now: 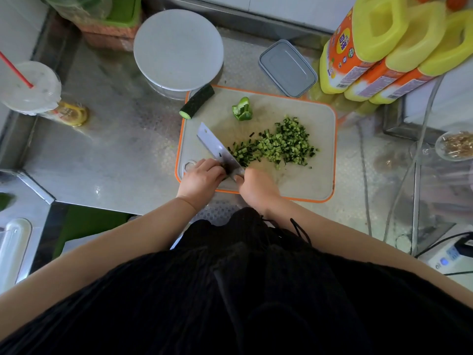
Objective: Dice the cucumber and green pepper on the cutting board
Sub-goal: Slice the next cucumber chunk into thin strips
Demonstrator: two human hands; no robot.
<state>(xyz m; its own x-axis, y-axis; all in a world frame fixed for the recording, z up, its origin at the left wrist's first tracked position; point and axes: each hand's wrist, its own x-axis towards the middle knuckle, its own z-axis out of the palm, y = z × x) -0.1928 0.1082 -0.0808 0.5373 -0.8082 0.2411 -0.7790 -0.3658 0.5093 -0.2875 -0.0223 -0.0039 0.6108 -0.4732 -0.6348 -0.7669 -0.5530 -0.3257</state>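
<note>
Meanwhile, on the orange-rimmed cutting board (317,139), your right hand (256,187) grips the cleaver (217,147); your left hand (202,176) curls over dark cucumber strips (226,170) beside the diced cucumber (281,143).

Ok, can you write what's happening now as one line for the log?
step: dicing cucumber | right hand: grips cleaver | left hand: holds cucumber strips | green pepper: uncut | cucumber piece: waiting

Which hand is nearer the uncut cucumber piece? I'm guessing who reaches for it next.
Left. The left hand sits below the cucumber piece, near the board's left edge; the right hand, gripping the knife, is further right.
</note>
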